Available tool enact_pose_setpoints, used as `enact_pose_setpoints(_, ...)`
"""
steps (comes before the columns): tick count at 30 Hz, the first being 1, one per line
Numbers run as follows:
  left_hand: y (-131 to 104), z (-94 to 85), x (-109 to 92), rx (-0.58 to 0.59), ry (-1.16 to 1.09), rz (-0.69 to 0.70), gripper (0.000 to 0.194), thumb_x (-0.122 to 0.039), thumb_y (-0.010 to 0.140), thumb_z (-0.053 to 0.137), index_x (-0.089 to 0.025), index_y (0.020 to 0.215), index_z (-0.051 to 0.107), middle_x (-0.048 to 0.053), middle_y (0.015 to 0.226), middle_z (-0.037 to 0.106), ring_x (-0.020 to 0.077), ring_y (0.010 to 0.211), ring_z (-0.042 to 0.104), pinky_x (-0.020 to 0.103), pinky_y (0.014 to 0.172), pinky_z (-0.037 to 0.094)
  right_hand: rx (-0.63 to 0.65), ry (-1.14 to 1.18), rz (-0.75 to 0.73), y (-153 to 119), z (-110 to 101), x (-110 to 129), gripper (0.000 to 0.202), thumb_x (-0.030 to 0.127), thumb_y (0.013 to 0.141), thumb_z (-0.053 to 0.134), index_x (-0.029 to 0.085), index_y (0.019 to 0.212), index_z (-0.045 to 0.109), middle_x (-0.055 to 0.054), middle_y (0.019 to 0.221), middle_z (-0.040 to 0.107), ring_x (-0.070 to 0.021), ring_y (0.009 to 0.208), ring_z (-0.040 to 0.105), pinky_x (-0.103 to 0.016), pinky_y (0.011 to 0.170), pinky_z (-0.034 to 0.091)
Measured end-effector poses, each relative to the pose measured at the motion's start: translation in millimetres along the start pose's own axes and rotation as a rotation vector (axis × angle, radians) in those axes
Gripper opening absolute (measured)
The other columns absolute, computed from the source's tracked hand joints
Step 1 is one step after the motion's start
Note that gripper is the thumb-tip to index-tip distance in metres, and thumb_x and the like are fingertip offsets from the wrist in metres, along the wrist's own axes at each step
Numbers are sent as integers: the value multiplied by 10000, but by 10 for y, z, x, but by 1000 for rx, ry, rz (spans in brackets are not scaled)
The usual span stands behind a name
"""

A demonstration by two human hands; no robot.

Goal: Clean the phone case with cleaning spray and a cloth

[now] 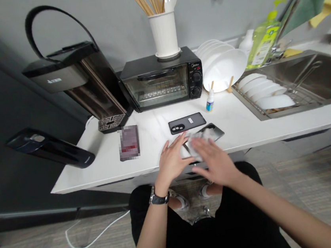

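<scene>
A smartphone [219, 130] lies on the white counter near its front edge, partly hidden by my hands and a crumpled white tissue [207, 134]. My right hand [216, 160] presses the tissue onto the phone with its fingers, slightly blurred; its thumb sticks out to the left. At the phone's left end is my left hand [172, 160], with index finger and thumb on either side of that end. Just behind the phone rests a dark phone case [187, 123] bearing a small white label. A little white spray bottle [210, 102] with a blue label stands farther back.
A pixelated dark packet [129, 143] and a dark tumbler [51, 148] are to the left, before a water dispenser [79, 80]. The toaster oven [161, 84] carries a white utensil holder [164, 34]. Plates [223, 69] stand beside the sink [312, 79] at right.
</scene>
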State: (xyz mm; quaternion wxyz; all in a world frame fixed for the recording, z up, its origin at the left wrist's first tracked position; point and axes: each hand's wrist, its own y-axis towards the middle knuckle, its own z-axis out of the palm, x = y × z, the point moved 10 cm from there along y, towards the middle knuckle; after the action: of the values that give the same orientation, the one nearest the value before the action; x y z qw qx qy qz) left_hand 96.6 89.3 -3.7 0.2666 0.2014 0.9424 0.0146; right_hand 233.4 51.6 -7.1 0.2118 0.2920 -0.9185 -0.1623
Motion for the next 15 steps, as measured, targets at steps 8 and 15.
enact_pose_setpoints(8, -1, 13, 13, -13, 39, -21, 907, -386, 884, 751, -348, 1651, 268, 45, 1638, 493, 238, 1515, 478, 538, 1328, 215, 8, -2, 6, 59, 64, 29, 788, 600, 1016, 536, 165, 1646, 351, -166, 1668, 416, -341, 1562, 386, -624, 1269, 326)
enact_pose_setpoints(15, -41, -16, -78, -28, 63, -3, 901, -226, 882, 687, -331, 1658, 239, 45, 1611, 532, 220, 1523, 465, 530, 1327, 212, 56, 72, -95, 48, 188, 462, 742, 584, 1025, 530, 130, 1603, 426, -178, 1641, 457, -309, 1534, 440, -580, 1278, 345)
